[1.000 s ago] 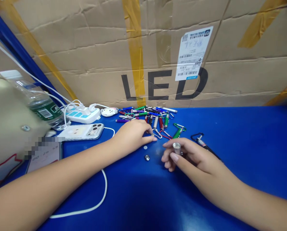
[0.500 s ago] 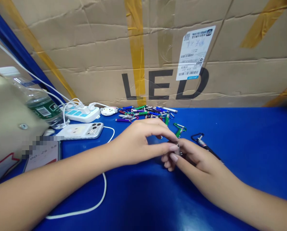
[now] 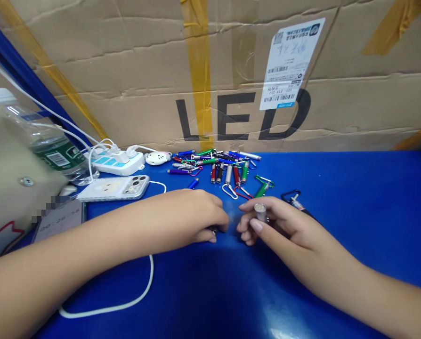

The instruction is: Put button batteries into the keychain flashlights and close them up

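Between the thumb and fingers of my right hand [image 3: 291, 230] stands a silver keychain flashlight [image 3: 260, 213], its round end facing up. The fingers wrap most of its body, so the lower part is hidden. My left hand [image 3: 210, 219] is apart from it, to the left, low over the table. Its thumb and fingers pinch a small dark, shiny piece [image 3: 214, 230] that is mostly covered. Just beyond the hands lie a green keychain flashlight [image 3: 262, 189] with a green carabiner and a silver one [image 3: 228, 174] with its clip. A black flashlight [image 3: 307, 212] lies partly behind my right hand.
Several coloured keychain flashlights [image 3: 210, 161] are heaped at the back of the blue table [image 3: 373, 212], against a large cardboard box [image 3: 133, 84]. To the left are a phone [image 3: 104, 187], a second phone with a timer [image 3: 60, 219], a power strip [image 3: 120, 162], a bottle [image 3: 60, 155] and a white cable [image 3: 133, 305].
My left hand has moved left and down, away from the flashlight's end, with a small dark piece in its fingers. The right hand still holds the flashlight, nearly in place.
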